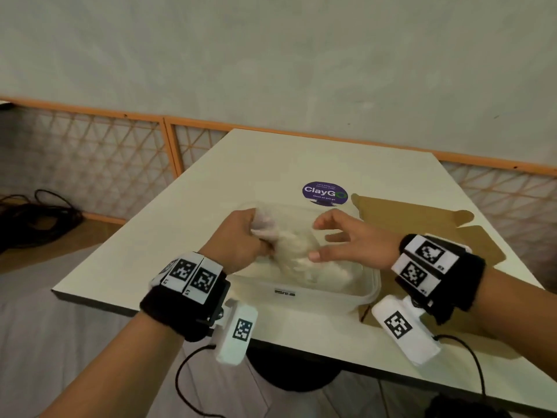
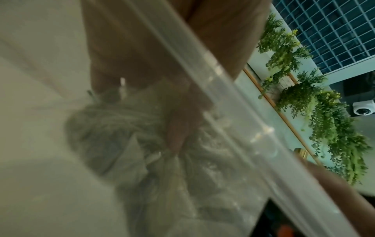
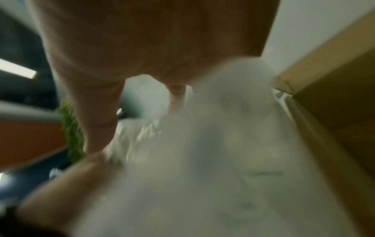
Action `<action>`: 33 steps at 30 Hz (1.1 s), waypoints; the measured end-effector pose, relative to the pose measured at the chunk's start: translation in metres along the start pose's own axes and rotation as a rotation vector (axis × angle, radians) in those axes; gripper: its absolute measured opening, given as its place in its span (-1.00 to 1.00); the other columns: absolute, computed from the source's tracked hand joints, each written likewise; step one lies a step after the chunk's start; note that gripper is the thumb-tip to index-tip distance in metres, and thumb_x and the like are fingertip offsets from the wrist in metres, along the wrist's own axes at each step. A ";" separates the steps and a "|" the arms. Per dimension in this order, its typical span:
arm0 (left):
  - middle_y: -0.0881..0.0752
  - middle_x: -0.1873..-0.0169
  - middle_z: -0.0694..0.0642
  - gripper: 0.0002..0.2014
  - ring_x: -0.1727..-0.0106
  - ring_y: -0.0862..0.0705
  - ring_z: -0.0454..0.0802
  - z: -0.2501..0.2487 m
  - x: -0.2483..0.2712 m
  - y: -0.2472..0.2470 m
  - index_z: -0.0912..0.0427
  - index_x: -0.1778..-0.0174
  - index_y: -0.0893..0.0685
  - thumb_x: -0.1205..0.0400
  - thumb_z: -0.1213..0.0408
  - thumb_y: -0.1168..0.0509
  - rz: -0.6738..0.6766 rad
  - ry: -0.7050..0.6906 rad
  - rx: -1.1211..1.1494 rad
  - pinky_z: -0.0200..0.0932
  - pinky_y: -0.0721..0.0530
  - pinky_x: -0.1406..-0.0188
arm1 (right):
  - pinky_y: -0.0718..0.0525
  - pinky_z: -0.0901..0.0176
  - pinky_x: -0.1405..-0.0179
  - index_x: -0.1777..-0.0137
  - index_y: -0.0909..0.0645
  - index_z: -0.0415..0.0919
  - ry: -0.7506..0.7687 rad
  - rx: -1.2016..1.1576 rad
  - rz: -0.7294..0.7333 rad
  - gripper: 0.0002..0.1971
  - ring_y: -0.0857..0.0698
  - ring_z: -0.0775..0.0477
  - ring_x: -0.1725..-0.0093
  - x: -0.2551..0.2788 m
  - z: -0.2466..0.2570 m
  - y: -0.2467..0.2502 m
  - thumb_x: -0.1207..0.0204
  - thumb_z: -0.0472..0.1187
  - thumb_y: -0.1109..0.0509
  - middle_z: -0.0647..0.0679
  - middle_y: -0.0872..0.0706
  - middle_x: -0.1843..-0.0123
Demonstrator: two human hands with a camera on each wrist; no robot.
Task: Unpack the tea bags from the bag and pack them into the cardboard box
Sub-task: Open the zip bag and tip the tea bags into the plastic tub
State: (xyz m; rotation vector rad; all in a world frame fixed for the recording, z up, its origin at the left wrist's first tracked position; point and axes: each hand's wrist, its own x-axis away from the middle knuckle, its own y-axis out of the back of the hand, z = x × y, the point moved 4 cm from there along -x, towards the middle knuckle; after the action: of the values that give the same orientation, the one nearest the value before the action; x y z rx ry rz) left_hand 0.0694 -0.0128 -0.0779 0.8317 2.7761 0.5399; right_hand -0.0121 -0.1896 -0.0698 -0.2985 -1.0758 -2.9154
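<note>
A clear plastic bag (image 1: 292,245) with pale tea bags inside lies in a translucent plastic tub (image 1: 366,292) on the table. My left hand (image 1: 245,236) grips the bunched top of the bag at the tub's left side; in the left wrist view a fingertip (image 2: 178,133) presses into the crumpled bag (image 2: 131,133). My right hand (image 1: 340,236) hovers at the bag's right side with fingers spread and holds nothing. The blurred right wrist view shows the bag (image 3: 202,152) close under the palm. The brown cardboard box (image 1: 422,218) lies flat and open to the right of the tub.
A purple round ClayGo sticker (image 1: 325,192) is on the white table (image 1: 271,164) behind the tub. An orange lattice fence (image 1: 90,152) runs behind the table. Black cables (image 1: 33,215) lie on the floor at left.
</note>
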 end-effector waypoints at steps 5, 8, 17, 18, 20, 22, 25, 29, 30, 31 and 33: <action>-0.54 0.10 0.12 -0.56 0.22 -0.56 -0.36 -0.010 0.002 -0.006 0.12 0.29 -0.54 -0.40 0.85 -0.23 -0.066 -0.176 0.105 -0.52 -0.49 0.22 | -0.51 0.34 -0.11 -0.39 -0.36 0.03 -0.029 0.235 0.106 -0.26 -0.60 0.08 -0.09 -0.005 -0.005 -0.006 -0.23 0.11 -0.59 0.12 -0.59 -0.09; -0.44 -0.25 0.11 -0.56 -0.30 -0.46 -0.17 -0.001 -0.001 -0.003 -0.06 0.07 -0.56 -0.41 0.61 -0.43 -0.145 -0.205 -0.020 -0.27 -0.48 -0.34 | -0.47 0.36 0.25 0.15 -0.54 -0.02 0.070 0.206 -0.029 -0.69 -0.56 0.10 0.27 -0.008 -0.006 -0.002 -0.27 0.00 -0.61 0.10 -0.59 0.27; -0.50 0.46 -0.02 -0.72 0.48 -0.48 -0.04 -0.017 0.015 -0.003 0.11 0.30 -0.42 -0.62 0.08 -0.32 -0.586 -0.094 0.408 -0.21 -0.50 0.47 | -0.67 0.13 0.00 -0.22 -0.52 -0.21 0.110 -0.148 -0.358 -0.64 -0.69 -0.01 -0.04 0.001 -0.007 0.015 -0.45 -0.21 -0.47 0.00 -0.71 -0.03; -0.48 0.53 0.02 -0.67 0.55 -0.47 -0.06 -0.022 0.016 -0.011 0.15 0.36 -0.40 -0.61 0.09 -0.34 -0.507 -0.103 0.450 -0.26 -0.46 0.54 | -0.66 0.02 -0.10 -0.21 -0.48 -0.20 0.118 -0.141 -0.379 -0.62 -0.69 -0.03 -0.09 0.004 -0.003 0.014 -0.44 -0.20 -0.48 -0.02 -0.70 -0.08; -0.55 0.52 0.13 -0.66 0.53 -0.60 -0.06 -0.030 0.017 -0.028 0.19 0.39 -0.43 -0.54 0.11 -0.40 -0.348 -0.085 0.495 -0.25 -0.57 0.54 | -0.66 -0.08 -0.16 -0.19 -0.39 -0.13 0.135 -0.204 -0.367 -0.54 -0.69 -0.01 -0.11 0.013 0.005 0.006 -0.38 -0.18 -0.54 0.01 -0.68 -0.11; -0.69 0.41 0.18 -0.69 0.31 -0.74 -0.02 -0.027 0.016 -0.041 0.21 0.36 -0.49 -0.48 0.15 -0.46 -0.252 -0.038 0.522 -0.18 -0.72 0.35 | -0.67 -0.08 -0.18 -0.21 -0.39 -0.10 0.196 -0.324 -0.355 -0.46 -0.69 0.02 -0.12 0.024 0.012 -0.001 -0.32 -0.12 -0.59 0.01 -0.68 -0.12; -0.73 0.31 0.22 -0.74 0.20 -0.77 0.01 -0.020 0.013 -0.045 0.20 0.38 -0.54 -0.49 0.21 -0.47 -0.214 -0.005 0.534 -0.19 -0.74 0.28 | -0.64 -0.15 -0.23 -0.26 -0.48 -0.02 0.261 -0.576 -0.361 -0.48 -0.69 -0.13 -0.19 0.036 0.010 -0.008 -0.31 0.02 -0.52 -0.11 -0.71 -0.17; -0.74 0.39 0.19 -0.74 0.36 -0.75 -0.05 -0.022 0.015 -0.047 0.22 0.42 -0.58 -0.53 0.23 -0.45 -0.177 -0.054 0.427 -0.31 -0.63 0.45 | -0.64 -0.17 -0.21 -0.31 -0.57 -0.11 0.209 -0.828 -0.320 -0.63 -0.72 -0.16 -0.18 0.038 0.000 -0.019 -0.53 -0.05 -0.36 -0.15 -0.75 -0.17; -0.73 0.46 0.15 -0.73 0.40 -0.73 -0.05 -0.024 0.017 -0.048 0.24 0.44 -0.60 -0.54 0.24 -0.44 -0.169 -0.088 0.396 -0.32 -0.61 0.47 | -0.64 -0.16 -0.20 -0.27 -0.60 -0.12 0.200 -0.783 -0.341 -0.67 -0.73 -0.15 -0.15 0.037 -0.001 -0.020 -0.54 -0.07 -0.36 -0.15 -0.77 -0.13; -0.72 0.51 0.12 -0.71 0.43 -0.72 -0.04 -0.026 0.018 -0.050 0.25 0.47 -0.61 -0.55 0.24 -0.42 -0.157 -0.120 0.380 -0.32 -0.60 0.47 | -0.65 -0.14 -0.20 -0.25 -0.60 -0.13 0.195 -0.712 -0.366 -0.68 -0.74 -0.13 -0.13 0.035 -0.001 -0.022 -0.54 -0.08 -0.37 -0.14 -0.77 -0.11; -0.70 0.55 0.09 -0.70 0.47 -0.70 -0.05 -0.031 0.021 -0.052 0.25 0.50 -0.64 -0.56 0.26 -0.40 -0.123 -0.166 0.400 -0.30 -0.60 0.45 | -0.67 0.10 -0.11 -0.23 -0.52 -0.17 0.181 -0.558 -0.405 -0.74 -0.73 0.00 -0.04 0.031 0.002 -0.024 -0.59 -0.12 -0.30 -0.07 -0.75 -0.02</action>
State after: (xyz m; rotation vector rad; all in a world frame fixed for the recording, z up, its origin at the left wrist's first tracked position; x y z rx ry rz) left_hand 0.0172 -0.0502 -0.0720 0.7300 2.7918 -0.1083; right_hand -0.0446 -0.1681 -0.0781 0.2086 -0.3035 -3.4666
